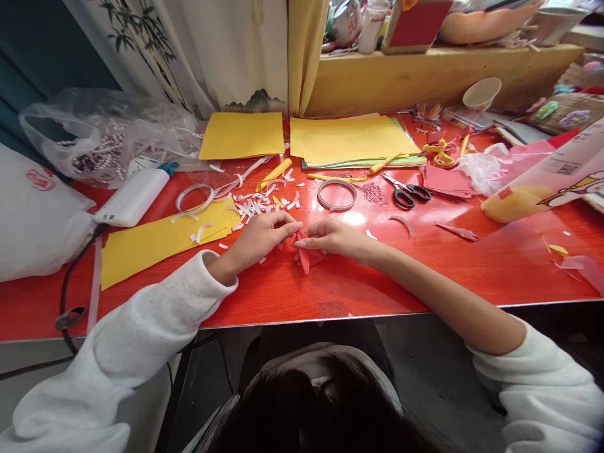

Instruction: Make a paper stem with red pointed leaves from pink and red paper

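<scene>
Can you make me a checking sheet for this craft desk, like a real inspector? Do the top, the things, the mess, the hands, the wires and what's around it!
Surface: red tabletop, shiny, with light glare near the middle.
Job's things: red folded paper between the hands; two tape rolls, black-handled scissors and yellow sheets lie beyond.
Clutter: white scraps scattered beyond the left hand; clear bag with beads at the far left.
Hands: left hand and right hand both pinch the red folded paper.
Cables: black cable crosses the front edge at the left.
Surroundings: pale curtain and wooden ledge behind, the ledge loaded with things.
</scene>
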Available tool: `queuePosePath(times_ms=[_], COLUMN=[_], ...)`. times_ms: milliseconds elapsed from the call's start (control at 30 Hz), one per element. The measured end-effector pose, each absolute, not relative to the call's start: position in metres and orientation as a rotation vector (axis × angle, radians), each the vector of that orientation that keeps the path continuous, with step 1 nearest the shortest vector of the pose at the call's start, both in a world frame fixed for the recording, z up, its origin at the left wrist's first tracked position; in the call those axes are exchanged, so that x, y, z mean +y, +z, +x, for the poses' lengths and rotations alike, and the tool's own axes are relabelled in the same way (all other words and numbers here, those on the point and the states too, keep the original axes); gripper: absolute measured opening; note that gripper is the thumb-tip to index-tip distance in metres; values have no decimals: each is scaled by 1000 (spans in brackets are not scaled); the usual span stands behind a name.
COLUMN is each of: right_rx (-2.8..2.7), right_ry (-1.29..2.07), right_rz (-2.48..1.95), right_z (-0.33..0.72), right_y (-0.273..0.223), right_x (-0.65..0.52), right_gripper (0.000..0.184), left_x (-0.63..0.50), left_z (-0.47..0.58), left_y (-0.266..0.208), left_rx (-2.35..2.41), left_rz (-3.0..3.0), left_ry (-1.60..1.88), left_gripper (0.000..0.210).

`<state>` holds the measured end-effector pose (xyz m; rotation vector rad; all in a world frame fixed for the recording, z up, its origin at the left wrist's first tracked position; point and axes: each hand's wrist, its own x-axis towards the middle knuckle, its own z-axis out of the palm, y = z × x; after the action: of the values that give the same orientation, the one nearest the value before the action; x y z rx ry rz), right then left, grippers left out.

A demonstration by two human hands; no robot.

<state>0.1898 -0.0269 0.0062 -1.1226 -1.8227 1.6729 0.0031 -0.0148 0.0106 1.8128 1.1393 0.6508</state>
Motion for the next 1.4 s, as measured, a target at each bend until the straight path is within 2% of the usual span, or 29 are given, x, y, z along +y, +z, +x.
queuePosePath(times_ms=[433,933,1133,1400], right_rx=[-1791,-1831,-1827,-1804], right_ry=[1685,1685,1700,1768], right_rz=[-1132,-1115,-1132,-1113], right_z=[190,194,193,195], right_y=[10,8,9,12], right_x=[-29,-27,-27,-27], right_gripper=[37,38,39,39], left_x=[-14,-13,-11,-11], left_z=[4,4,2,1], left_y=[12,15,10,11], left_rx=[1129,1122,1085,1102], left_rz=[1776,1736,1732,1753], left_ry=[696,697,573,624], left_gripper=[29,30,31,31])
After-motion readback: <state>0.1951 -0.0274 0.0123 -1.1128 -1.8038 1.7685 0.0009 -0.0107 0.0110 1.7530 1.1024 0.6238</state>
